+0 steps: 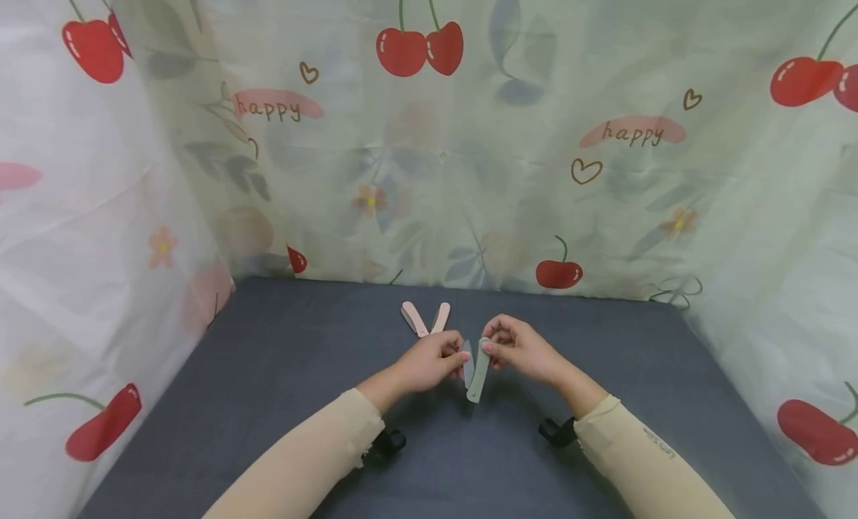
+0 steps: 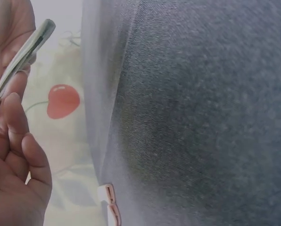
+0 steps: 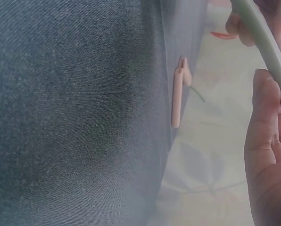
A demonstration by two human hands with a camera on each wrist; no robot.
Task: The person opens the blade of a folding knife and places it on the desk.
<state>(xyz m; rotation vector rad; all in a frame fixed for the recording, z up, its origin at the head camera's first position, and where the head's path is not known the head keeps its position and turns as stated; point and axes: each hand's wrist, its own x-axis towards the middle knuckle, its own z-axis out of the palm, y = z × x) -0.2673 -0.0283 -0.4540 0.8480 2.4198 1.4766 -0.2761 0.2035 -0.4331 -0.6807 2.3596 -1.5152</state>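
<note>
A pale green folding knife (image 1: 479, 374) is held up between both hands, partly unfolded in a narrow V with its hinge at the bottom. My left hand (image 1: 432, 361) pinches the greyish blade-like arm on the left. The thumb and fingers of my right hand (image 1: 523, 349) grip the upper end of the green handle. A dark slot runs along the knife (image 2: 25, 56) in the left wrist view. Behind the left hand, a pink folding knife (image 1: 439, 319) lies spread in a V on the dark cloth; the fingers partly cover its near end.
Dark grey cloth (image 1: 302, 333) covers the table. Pale curtains (image 1: 442, 161) printed with cherries and leaves stand along its back edge and both sides. Black wrist mounts (image 1: 556, 432) hang below both forearms.
</note>
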